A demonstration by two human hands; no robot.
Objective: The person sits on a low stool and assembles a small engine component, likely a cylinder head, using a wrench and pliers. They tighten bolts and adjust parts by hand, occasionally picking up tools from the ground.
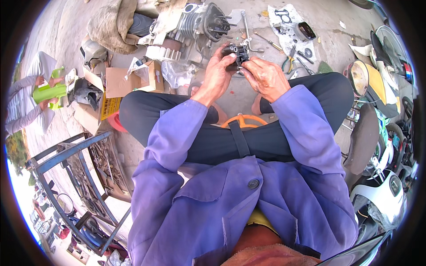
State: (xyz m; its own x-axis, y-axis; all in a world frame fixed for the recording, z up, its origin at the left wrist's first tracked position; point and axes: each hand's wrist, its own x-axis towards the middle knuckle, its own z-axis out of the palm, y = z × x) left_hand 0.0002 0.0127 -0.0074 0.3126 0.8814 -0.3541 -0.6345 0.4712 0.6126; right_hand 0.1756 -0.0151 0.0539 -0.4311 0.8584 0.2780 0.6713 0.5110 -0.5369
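Observation:
My left hand (216, 76) is closed around a small dark mechanical part (241, 55) with a round, tube-like end, held above the ground between my knees. Its exact kind I cannot make out. My right hand (268, 78) is closed at the part's right side, thumb and fingers pinched against it. Whether these fingers also hold something small is hidden. Just beyond the hands lies an engine (191, 27) with a finned cylinder and studs sticking out. A long metal wrench (246, 30) rests on the ground right behind the part.
Right of the wrench lie a screwdriver (269, 41), pliers (289, 60) and a gasket (282, 16) on a plastic sheet. A clear plastic bag (176, 73) and a cardboard box (120, 82) stand left. Another person (33, 91) handles something green at far left. Motorcycle parts (377, 84) crowd the right.

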